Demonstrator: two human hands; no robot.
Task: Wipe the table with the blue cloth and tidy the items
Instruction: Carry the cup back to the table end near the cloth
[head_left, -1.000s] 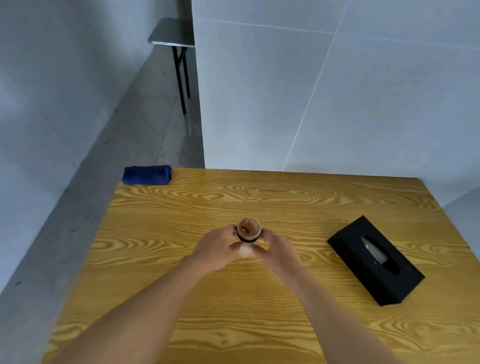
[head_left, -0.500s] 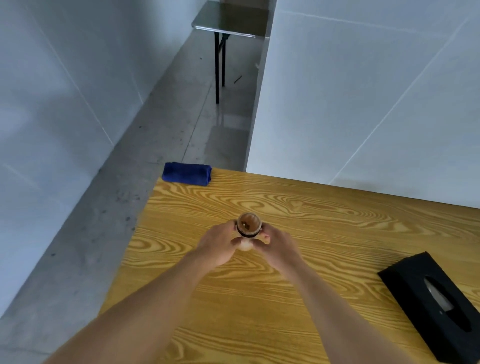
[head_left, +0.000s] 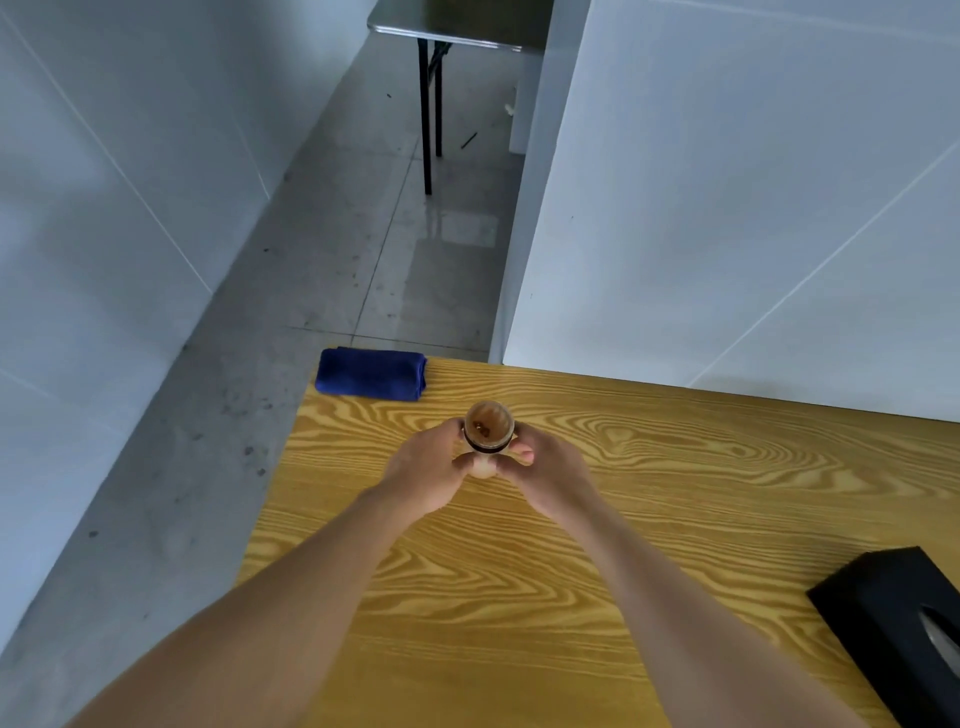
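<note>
A small brown cup (head_left: 488, 423) with a dark band and a pale base is held between both hands over the wooden table (head_left: 675, 483). My left hand (head_left: 426, 475) grips its left side and my right hand (head_left: 553, 478) grips its right side. Brown residue shows inside the cup. The folded blue cloth (head_left: 371, 374) lies on the table's far left corner, a short way beyond the cup and apart from my hands.
A black tissue box (head_left: 893, 623) lies at the table's right, partly cut off by the frame. A white wall panel stands behind the table. Grey floor runs along the left edge, with a grey folding table (head_left: 447, 26) farther back.
The view has swung left, so the tissue box sits nearer the right frame edge. My hands with the cup have come closer to the blue cloth and the table's left corner.
</note>
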